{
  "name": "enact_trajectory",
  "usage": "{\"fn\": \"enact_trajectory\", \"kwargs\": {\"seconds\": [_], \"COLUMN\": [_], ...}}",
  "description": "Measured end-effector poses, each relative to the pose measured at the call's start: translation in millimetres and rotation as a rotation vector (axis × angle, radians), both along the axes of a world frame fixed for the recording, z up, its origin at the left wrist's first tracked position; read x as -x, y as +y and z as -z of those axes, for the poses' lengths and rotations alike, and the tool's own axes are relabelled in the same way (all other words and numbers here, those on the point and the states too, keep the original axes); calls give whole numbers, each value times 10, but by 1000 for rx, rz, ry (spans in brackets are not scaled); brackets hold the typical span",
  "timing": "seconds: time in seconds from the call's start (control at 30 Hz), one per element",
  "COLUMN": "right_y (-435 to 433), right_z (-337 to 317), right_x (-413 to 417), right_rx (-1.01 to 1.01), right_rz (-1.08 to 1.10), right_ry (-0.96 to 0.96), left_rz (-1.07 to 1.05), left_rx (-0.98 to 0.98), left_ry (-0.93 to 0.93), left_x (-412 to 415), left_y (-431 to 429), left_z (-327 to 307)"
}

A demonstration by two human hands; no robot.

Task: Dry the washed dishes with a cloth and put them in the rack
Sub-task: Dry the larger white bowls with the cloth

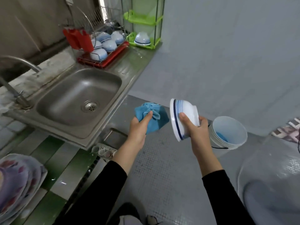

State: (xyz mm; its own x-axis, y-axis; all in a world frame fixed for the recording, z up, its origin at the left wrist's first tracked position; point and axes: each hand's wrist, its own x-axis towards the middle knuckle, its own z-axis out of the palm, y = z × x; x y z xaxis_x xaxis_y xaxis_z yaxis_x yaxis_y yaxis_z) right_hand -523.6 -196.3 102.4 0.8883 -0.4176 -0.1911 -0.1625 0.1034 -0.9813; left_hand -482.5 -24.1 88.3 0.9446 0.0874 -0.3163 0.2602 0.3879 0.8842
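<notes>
My right hand grips a white bowl with blue stripes, tilted on its side with the rim facing left. Bunched in my left hand is a blue cloth, held just left of the bowl and not touching it. Both hands hover over the grey floor, right of the sink counter. On the counter's far end stands a red dish rack holding several upturned white-and-blue bowls. One more upturned bowl sits on the lowest tier of a green shelf.
A steel sink with a tap fills the counter's middle. Stacked flowered plates lie at the near left. A white bucket stands on the floor right of my hands. Small cups sit below the counter edge.
</notes>
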Motion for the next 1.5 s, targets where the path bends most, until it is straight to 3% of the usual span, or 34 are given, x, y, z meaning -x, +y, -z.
{"fn": "enact_trajectory", "kwargs": {"seconds": [0.3,0.9,1.27,1.5], "right_y": [-208,-182,216,590], "right_z": [99,-46,306,302], "right_x": [-1071,-4828,-6568,-7742], "right_rx": [24,78,157,242], "right_rz": [-43,-117,-325,-445], "right_ry": [-8,-29,54,29], "left_rz": [21,-165,-360,-614], "left_rx": [-69,-128,-215,-344], "left_ry": [-6,-68,-37,-31], "left_x": [-1007,-4551,-5973,-6815], "left_y": [-259,-74,108,200], "left_z": [121,-14,250,347]}}
